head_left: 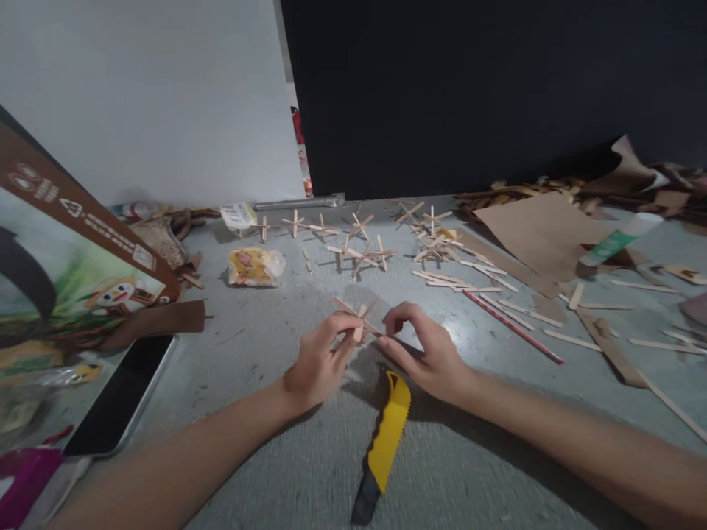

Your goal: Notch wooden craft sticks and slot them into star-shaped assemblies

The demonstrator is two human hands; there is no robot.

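Observation:
My left hand pinches a small cross of wooden craft sticks just above the grey floor. My right hand is curled beside it, its fingertips touching the end of the same sticks. A yellow utility knife lies on the floor right below both hands, its dark tip pointing toward me. Several finished stick crosses lie in a loose row farther back.
Loose sticks, a red pencil and brown cardboard spread to the right, with a green-and-white glue tube. At left stand a printed carton, a dark phone and a yellow snack packet. A black wall closes the back.

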